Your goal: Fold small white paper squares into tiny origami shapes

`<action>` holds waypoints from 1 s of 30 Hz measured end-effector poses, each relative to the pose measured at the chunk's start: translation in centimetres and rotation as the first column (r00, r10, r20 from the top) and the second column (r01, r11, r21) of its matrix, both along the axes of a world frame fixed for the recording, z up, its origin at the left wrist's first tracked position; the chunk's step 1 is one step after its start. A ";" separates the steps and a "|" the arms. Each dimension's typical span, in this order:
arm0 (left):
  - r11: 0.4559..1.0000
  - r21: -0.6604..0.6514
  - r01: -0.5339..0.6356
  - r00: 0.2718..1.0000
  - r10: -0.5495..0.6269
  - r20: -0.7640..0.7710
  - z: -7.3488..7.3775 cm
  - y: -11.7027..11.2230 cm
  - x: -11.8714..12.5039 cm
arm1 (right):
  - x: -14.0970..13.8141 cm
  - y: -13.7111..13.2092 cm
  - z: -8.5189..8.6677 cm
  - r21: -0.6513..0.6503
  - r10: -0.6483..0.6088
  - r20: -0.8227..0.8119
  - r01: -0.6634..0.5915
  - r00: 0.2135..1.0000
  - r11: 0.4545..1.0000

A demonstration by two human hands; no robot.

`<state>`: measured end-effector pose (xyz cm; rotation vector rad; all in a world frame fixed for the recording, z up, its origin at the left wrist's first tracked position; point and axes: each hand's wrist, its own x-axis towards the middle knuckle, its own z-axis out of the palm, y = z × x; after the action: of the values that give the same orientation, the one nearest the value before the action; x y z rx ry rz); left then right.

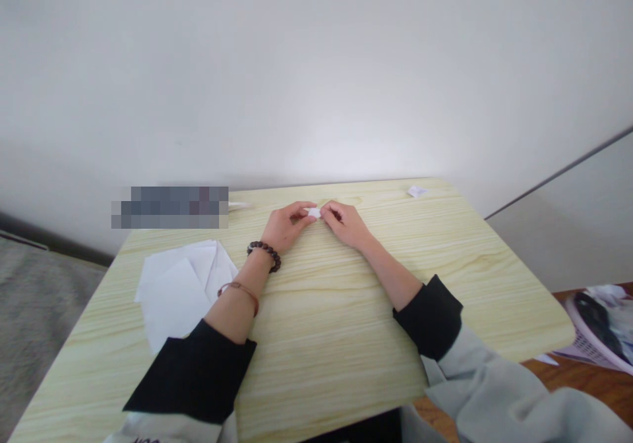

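Note:
A small piece of white paper [314,213], seemingly folded, is held between both hands just above or on the far middle of the table. My left hand [287,224] pinches its left side between thumb and fingers. On its right side, my right hand [345,222] grips the edge with thumb and forefinger, the other fingers curled. A beaded bracelet [264,253] and a thin brown bangle [240,288] circle my left wrist and forearm. The finer folds of the paper are too small to make out.
White paper sheets [173,291] lie in a loose stack at left on the wooden table [326,337]. A folded paper piece [417,192] rests at the far right. A blurred-out object [173,207] stands far left. A lilac basket [588,337] is on the floor. The wall [316,87] borders the back.

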<state>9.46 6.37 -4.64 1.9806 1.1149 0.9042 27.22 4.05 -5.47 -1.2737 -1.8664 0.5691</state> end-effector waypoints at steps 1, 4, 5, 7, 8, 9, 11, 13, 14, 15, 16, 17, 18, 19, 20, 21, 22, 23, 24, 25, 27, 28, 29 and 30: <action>1.000 0.001 0.005 1.000 -0.005 0.003 0.0 0.0 0.0 | 0.0 0.0 0.0 -0.002 0.009 0.015 -0.009 1.000 1.000; 1.000 0.000 0.014 1.000 -0.014 0.027 -0.1 0.1 0.0 | -0.1 0.0 0.0 0.018 0.031 0.099 -0.032 0.995 0.999; 1.000 -0.005 0.021 0.999 -0.021 0.039 -0.1 0.1 0.0 | -0.1 -0.1 0.1 0.037 0.041 0.128 -0.046 0.991 0.998; 0.999 -0.010 0.034 0.998 -0.033 0.059 -0.1 0.1 0.1 | -0.1 -0.1 0.2 0.074 0.053 0.162 -0.066 0.985 0.995; 0.999 -0.008 0.036 0.997 -0.036 0.061 -0.1 0.1 0.1 | -0.2 -0.1 0.2 0.086 0.058 0.172 -0.074 0.983 0.994; 0.999 -0.002 0.034 0.998 -0.034 0.060 -0.1 0.1 0.1 | -0.2 -0.1 0.2 0.092 0.060 0.181 -0.078 0.982 0.993; 1.000 0.019 0.015 0.999 -0.016 0.046 0.0 0.1 0.1 | -0.2 0.0 0.2 0.099 0.062 0.208 -0.084 0.976 0.992; 0.999 0.036 -0.009 1.000 0.009 0.021 0.1 0.1 0.1 | -0.1 0.0 0.2 0.101 0.062 0.234 -0.087 0.970 0.991; 0.999 0.041 -0.018 1.000 0.018 0.006 0.1 0.0 0.1 | -0.1 0.0 0.1 0.096 0.058 0.244 -0.083 0.968 0.992; 0.999 0.046 -0.025 1.000 0.026 -0.010 0.2 0.0 0.1 | -0.1 -0.1 0.1 0.086 0.053 0.252 -0.077 0.966 0.993; 0.998 0.049 -0.029 0.999 0.030 -0.024 0.2 -0.1 0.1 | -0.1 -0.1 0.1 0.069 0.050 0.256 -0.070 0.966 0.995; 0.998 0.050 -0.030 0.999 0.032 -0.036 0.3 -0.1 0.1 | -0.1 -0.1 0.2 0.049 0.049 0.256 -0.064 0.966 0.997; 0.998 0.052 -0.029 0.999 0.032 -0.044 0.4 -0.2 0.2 | -0.1 -0.1 0.2 0.028 0.050 0.252 -0.059 0.966 0.998; 0.998 0.054 -0.029 0.998 0.032 -0.050 0.4 -0.2 0.2 | -0.1 -0.1 0.2 0.010 0.053 0.246 -0.057 0.968 0.998; 0.998 0.056 -0.030 0.998 0.033 -0.055 0.4 -0.2 0.2 | -0.1 -0.1 0.2 -0.003 0.056 0.240 -0.057 0.969 0.998; 0.998 0.058 -0.032 0.998 0.035 -0.059 0.4 -0.2 0.2 | -0.1 -0.1 0.2 -0.008 0.059 0.234 -0.058 0.970 0.998; 0.998 0.060 -0.033 0.997 0.037 -0.061 0.4 -0.2 0.2 | 0.0 -0.1 0.2 -0.007 0.061 0.231 -0.061 0.971 0.998; 0.998 0.060 -0.035 0.997 0.039 -0.059 0.4 -0.2 0.2 | 0.0 -0.1 0.2 -0.002 0.064 0.228 -0.065 0.972 0.998; 0.998 0.056 -0.037 0.998 0.040 -0.054 0.3 -0.2 0.2 | 0.0 -0.1 0.2 0.004 0.066 0.222 -0.069 0.973 0.998; 0.998 0.049 -0.038 0.998 0.040 -0.039 0.3 -0.2 0.2 | 0.0 0.0 0.2 0.010 0.067 0.216 -0.071 0.974 0.997; 0.999 0.027 -0.042 0.999 0.041 0.011 0.1 -0.1 0.3 | 0.0 0.0 0.2 0.021 0.064 0.195 -0.069 0.979 0.997; 0.999 0.013 -0.043 0.998 0.042 0.038 0.0 0.0 0.3 | 0.0 0.0 0.1 0.027 0.057 0.181 -0.063 0.982 0.998; 0.999 -0.002 -0.042 0.997 0.042 0.061 0.0 0.0 0.3 | 0.0 0.0 0.1 0.032 0.048 0.166 -0.054 0.985 0.998; 0.999 -0.015 -0.040 0.996 0.041 0.078 -0.1 0.1 0.3 | 0.0 0.1 0.1 0.038 0.039 0.152 -0.045 0.988 0.998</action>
<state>9.74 6.43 -4.75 1.9015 1.1168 0.9846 27.23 4.10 -5.38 -1.2836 -2.0233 0.4651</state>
